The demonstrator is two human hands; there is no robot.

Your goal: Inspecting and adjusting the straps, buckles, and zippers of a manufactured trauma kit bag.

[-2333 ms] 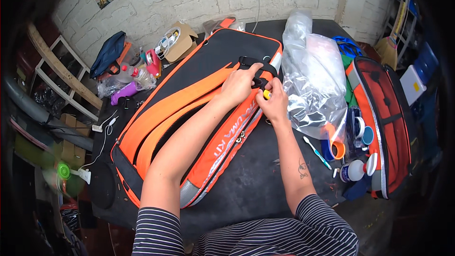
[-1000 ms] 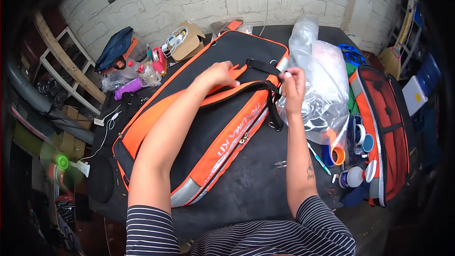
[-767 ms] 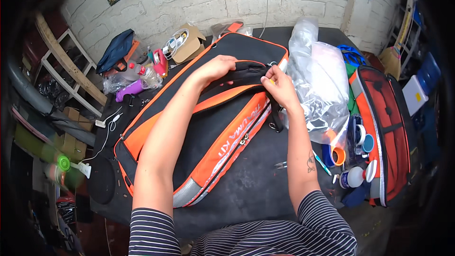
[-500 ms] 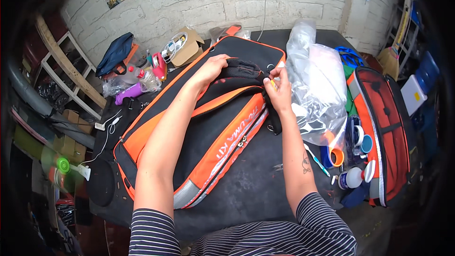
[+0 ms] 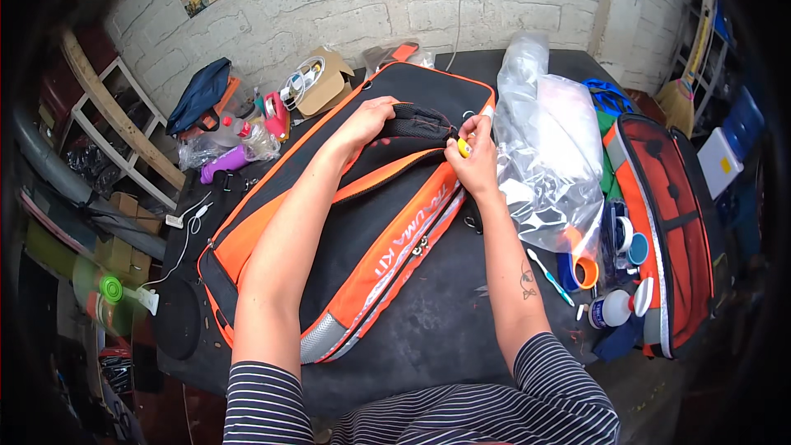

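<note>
A large black and orange bag [image 5: 329, 231] lies slantwise on the table under both my arms. My left hand [image 5: 372, 122] is closed on a black padded mesh strap [image 5: 420, 120] of the bag, near its top edge. Loose reddish threads show along the strap's right end. At that end is my right hand [image 5: 474, 155], its fingers pinched round a small yellow tool [image 5: 464, 148]. Most of the tool is hidden in the hand, so its exact kind does not show. An orange-edged flap [image 5: 395, 171] stands raised just below the strap.
Clear plastic wrapping [image 5: 552, 148] lies right of the bag. Further right stands a second red-orange bag [image 5: 671, 231]. Between them are a toothbrush [image 5: 550, 278], tape rolls [image 5: 586, 273] and a white bottle [image 5: 610, 310]. A cardboard box [image 5: 328, 82] and a purple bottle [image 5: 223, 163] sit at the far left.
My right hand has shifted slightly left and down, closer to the strap's end, and the yellow tool shows more clearly. My left hand stays on the strap.
</note>
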